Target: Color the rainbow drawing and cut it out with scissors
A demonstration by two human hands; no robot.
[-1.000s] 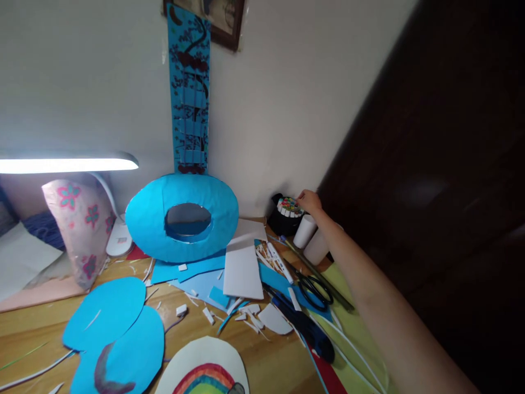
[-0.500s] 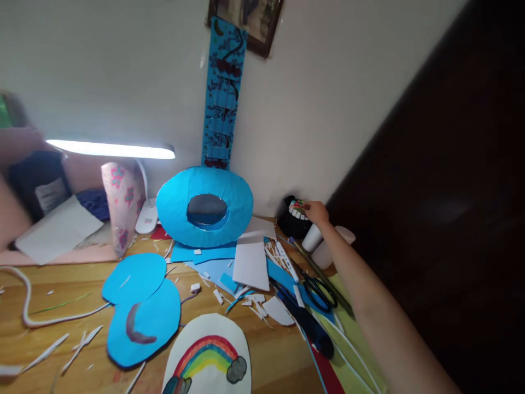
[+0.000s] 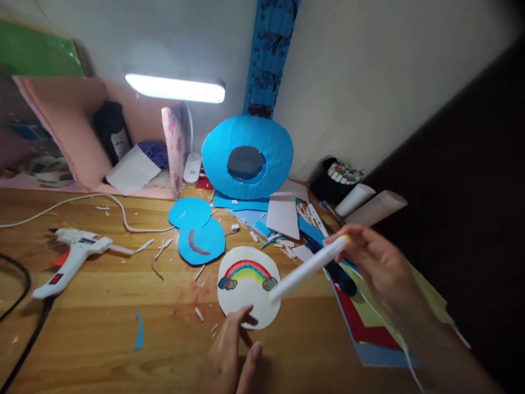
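Note:
My right hand (image 3: 379, 265) grips a white marker pen (image 3: 308, 269) by its upper end, where some yellow shows. The marker slants down to the left, its lower tip close to the right side of an oval white paper (image 3: 246, 298). A coloured rainbow (image 3: 248, 269) with grey clouds is drawn on that paper. At the paper's lower edge is my left hand (image 3: 232, 350), thumb and fingers apart and nothing held; a fingertip overlaps the paper. Left of the paper lie two joined blue cutouts (image 3: 203, 235), one bearing a purple-brown curve.
A glue gun (image 3: 77, 251) with a black cord lies at left. A lit lamp (image 3: 176, 88) and a blue oval ring (image 3: 217, 153) stand behind. At right are a black pouch of markers (image 3: 328, 180), white rolls (image 3: 355, 200), coloured sheets (image 3: 377, 323) and scraps.
My right hand has come back from the black pouch with a marker. My left hand has entered at the bottom. The view has tilted down and shifted left.

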